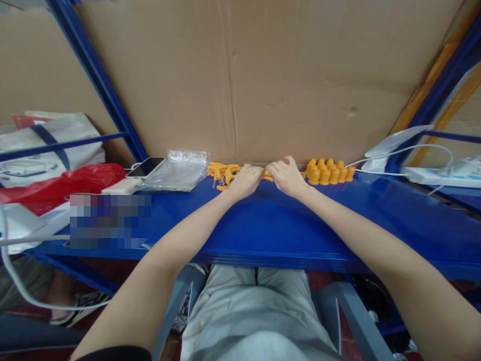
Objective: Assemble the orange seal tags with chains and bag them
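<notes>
My left hand (246, 180) and my right hand (287, 175) meet at the far edge of the blue shelf (270, 225), against the cardboard wall. Both close on a small orange plastic part (267, 175) held between them; most of it is hidden by the fingers. Just left of my left hand lies a loose heap of orange plastic pieces (221, 173) with small metal bits. Right of my right hand stands a tight cluster of several upright orange parts (329, 172).
A clear plastic bag (178, 169) and a phone (146, 167) lie at the left, beside a red bag (60, 185) and a white printed bag (45, 145). White power strip (436, 175) and cables lie at the right. Blue rack posts flank the cardboard (263, 75).
</notes>
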Available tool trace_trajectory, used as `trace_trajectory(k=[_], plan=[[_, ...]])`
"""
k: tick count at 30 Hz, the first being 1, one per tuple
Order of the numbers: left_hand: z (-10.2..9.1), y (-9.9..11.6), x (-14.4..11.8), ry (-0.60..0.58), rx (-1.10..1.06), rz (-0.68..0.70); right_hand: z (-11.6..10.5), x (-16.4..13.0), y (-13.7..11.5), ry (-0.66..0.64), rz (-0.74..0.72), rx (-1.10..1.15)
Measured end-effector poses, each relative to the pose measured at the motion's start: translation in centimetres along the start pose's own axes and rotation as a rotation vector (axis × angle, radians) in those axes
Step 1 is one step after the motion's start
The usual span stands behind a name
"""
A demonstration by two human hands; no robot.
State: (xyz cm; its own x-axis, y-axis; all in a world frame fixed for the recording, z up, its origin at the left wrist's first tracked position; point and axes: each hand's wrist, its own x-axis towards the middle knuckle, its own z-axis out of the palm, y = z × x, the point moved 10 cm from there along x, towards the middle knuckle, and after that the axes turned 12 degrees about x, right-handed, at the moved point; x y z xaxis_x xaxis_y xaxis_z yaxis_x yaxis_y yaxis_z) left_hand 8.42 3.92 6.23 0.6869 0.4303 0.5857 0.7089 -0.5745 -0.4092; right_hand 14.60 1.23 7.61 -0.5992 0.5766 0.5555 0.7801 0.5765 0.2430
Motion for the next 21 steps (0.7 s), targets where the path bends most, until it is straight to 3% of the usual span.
trace_trajectory(k=[9,16,18,21], plan=[[0.5,0.1,-0.2,-0.023,-0.004,0.040,0.7,0.1,-0.1,-0.086,-0.009,0.026],[1.1,-0.1,0.3,-0.039,-0.080,-0.040,-0.3,0.5,0.1,-0.023,-0.030,-0.030],[1.4,-0.8,0.0,-0.031,-0.103,-0.075,-0.7,0.2,1.1,-0.002,-0.005,-0.041],[1.8,-3.2,-0.7,-0.028,-0.100,-0.169,-1.6,-0.7,4.7,0.048,0.136,-0.055]])
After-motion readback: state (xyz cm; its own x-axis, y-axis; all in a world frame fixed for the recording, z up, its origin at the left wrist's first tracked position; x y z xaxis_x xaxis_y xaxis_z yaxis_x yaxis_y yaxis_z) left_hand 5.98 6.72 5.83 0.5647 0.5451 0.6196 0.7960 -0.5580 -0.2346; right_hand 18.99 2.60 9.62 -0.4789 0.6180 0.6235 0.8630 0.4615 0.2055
